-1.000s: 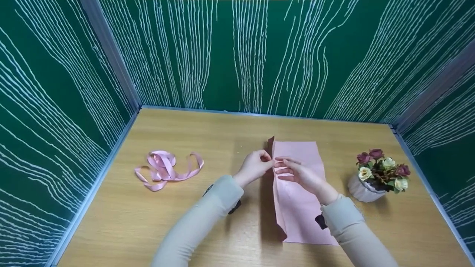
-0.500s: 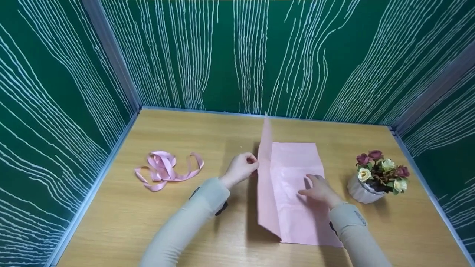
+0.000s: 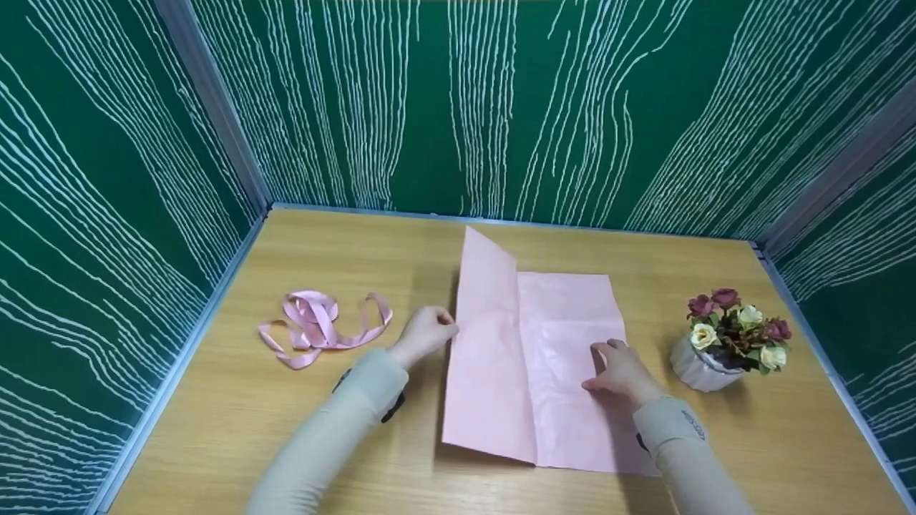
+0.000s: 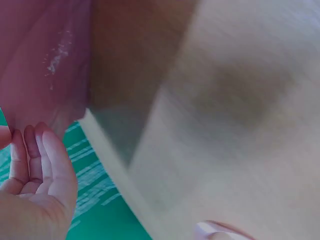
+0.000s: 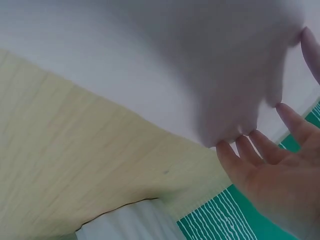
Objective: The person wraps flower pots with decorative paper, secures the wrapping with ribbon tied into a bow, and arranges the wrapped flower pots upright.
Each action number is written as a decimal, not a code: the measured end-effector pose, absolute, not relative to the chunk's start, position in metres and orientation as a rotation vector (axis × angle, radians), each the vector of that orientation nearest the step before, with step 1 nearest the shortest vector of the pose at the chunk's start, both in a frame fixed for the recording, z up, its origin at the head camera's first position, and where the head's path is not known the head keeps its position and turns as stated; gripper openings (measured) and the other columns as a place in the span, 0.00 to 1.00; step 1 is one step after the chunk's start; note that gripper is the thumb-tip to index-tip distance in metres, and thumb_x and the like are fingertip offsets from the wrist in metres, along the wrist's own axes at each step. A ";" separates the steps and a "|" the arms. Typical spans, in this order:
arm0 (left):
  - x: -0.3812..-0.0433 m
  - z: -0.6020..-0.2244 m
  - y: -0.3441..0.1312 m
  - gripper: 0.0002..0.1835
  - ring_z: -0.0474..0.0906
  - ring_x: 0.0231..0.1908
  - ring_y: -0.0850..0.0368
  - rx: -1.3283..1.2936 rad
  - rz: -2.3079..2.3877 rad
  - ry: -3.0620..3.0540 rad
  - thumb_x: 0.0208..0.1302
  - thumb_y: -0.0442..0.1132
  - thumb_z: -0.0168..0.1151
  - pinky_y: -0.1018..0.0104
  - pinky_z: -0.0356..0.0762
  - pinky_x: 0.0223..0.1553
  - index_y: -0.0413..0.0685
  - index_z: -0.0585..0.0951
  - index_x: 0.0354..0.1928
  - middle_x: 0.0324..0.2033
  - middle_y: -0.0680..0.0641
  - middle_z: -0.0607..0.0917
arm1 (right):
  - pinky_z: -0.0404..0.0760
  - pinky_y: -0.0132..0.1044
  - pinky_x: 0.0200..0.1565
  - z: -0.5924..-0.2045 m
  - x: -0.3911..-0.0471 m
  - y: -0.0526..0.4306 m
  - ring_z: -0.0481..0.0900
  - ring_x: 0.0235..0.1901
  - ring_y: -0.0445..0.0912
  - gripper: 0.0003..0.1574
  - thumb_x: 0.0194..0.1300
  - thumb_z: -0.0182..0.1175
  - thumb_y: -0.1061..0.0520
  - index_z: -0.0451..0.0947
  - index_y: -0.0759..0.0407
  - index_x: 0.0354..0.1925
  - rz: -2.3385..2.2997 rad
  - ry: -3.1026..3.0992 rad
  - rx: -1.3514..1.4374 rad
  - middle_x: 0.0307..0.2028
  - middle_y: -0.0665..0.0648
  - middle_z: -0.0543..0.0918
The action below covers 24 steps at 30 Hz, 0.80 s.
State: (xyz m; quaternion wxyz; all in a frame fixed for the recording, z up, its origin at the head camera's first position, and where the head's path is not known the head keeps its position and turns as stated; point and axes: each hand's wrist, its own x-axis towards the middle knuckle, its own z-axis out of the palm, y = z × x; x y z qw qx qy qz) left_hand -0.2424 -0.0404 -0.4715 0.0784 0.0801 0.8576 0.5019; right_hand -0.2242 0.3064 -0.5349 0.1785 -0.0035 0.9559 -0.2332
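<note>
A pink sheet of paper [image 3: 565, 386] with a crease down its middle lies on the wooden table. Its left half is raised at a slant, and my left hand [image 3: 428, 332] pinches the outer edge between thumb and fingers. The left wrist view shows that hand [image 4: 42, 185] at the paper's underside [image 4: 40, 65]. My right hand [image 3: 619, 372] rests on the flat right half, fingers spread. In the right wrist view its fingertips touch the paper [image 5: 150, 95] near the edge.
Left of the paper lies a loose pink ribbon [image 3: 318, 322]. A white pot of artificial flowers [image 3: 708, 368] stands to the right. Green panels with white lines [image 3: 429, 107] enclose the table [image 3: 329, 436] at the back and both sides.
My left hand has moved left, unfolding the paper's left half from the crease. My right hand has left the fold and come down onto the right half.
</note>
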 end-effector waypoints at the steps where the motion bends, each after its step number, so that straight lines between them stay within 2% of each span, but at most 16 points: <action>1: -0.243 -0.475 -0.043 0.06 0.65 0.18 0.63 0.220 1.491 2.576 0.56 0.30 0.57 0.75 0.65 0.21 0.39 0.77 0.23 0.17 0.55 0.71 | 0.52 0.68 0.64 -0.535 -0.224 0.307 0.49 0.64 0.76 0.52 0.50 0.71 0.51 0.60 0.72 0.65 -0.659 2.714 -0.014 0.66 0.81 0.53; 7: -0.243 -0.494 -0.060 0.09 0.65 0.20 0.61 0.105 1.419 2.610 0.55 0.31 0.56 0.72 0.65 0.24 0.45 0.75 0.19 0.16 0.55 0.71 | 0.54 0.67 0.64 -0.538 -0.222 0.308 0.51 0.64 0.76 0.51 0.48 0.72 0.52 0.62 0.72 0.63 -0.659 2.756 -0.032 0.65 0.81 0.55; 14: -0.242 -0.514 -0.070 0.16 0.61 0.15 0.62 0.097 1.324 2.636 0.53 0.29 0.52 0.72 0.60 0.19 0.52 0.65 0.13 0.12 0.56 0.66 | 0.52 0.67 0.64 -0.537 -0.223 0.307 0.50 0.65 0.74 0.51 0.49 0.73 0.51 0.62 0.70 0.65 -0.669 2.739 0.012 0.66 0.79 0.53; 20: -0.241 -0.529 -0.072 0.19 0.57 0.12 0.62 0.122 1.222 2.713 0.49 0.28 0.51 0.72 0.55 0.15 0.54 0.62 0.08 0.07 0.58 0.62 | 0.51 0.67 0.65 -0.537 -0.223 0.306 0.50 0.66 0.73 0.51 0.49 0.72 0.51 0.62 0.68 0.65 -0.674 2.729 0.036 0.67 0.78 0.53; 24: -0.240 -0.534 -0.069 0.19 0.64 0.19 0.56 0.126 1.120 2.790 0.49 0.28 0.53 0.69 0.63 0.23 0.52 0.64 0.07 0.13 0.54 0.66 | 0.51 0.67 0.64 -0.538 -0.223 0.306 0.50 0.66 0.73 0.50 0.49 0.72 0.51 0.62 0.67 0.65 -0.661 2.731 0.056 0.67 0.78 0.54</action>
